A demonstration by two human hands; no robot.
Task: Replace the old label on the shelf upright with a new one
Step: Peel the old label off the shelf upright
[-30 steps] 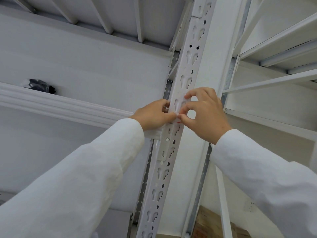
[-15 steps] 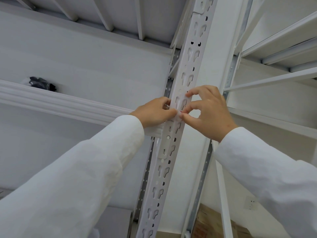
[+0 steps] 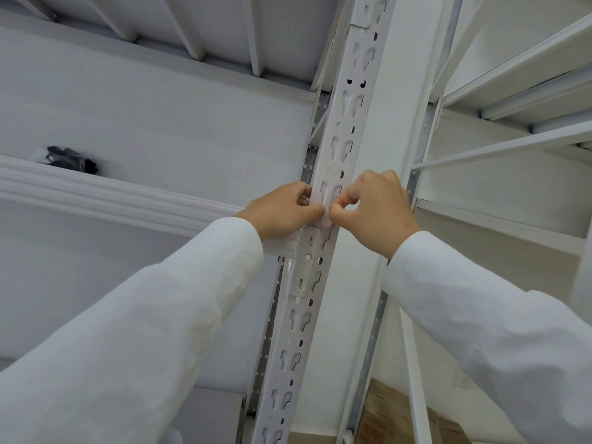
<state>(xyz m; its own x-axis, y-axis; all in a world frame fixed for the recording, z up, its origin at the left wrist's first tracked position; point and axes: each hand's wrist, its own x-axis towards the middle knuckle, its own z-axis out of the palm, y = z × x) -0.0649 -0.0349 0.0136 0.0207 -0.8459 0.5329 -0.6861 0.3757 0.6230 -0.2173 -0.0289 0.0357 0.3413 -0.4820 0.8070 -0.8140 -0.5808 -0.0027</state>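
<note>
Bright, even, diffuse light, no clear source. Shadows soft and faint under the shelf beam (image 3: 128,200). No glare. Wide-angle bending at edges. Sleeves (image 3: 128,347) slightly soft; white surfaces low contrast.

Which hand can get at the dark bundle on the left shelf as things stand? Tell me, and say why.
Probably the left hand, but not right away: it is busy at the label on the shelf upright. The dark bundle lies behind the shelf beam on that side, with nothing visible between them.

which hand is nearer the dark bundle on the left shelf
Left. The left hand is at the upright, on the side facing the dark bundle; the right hand is on the upright's far side.
</note>
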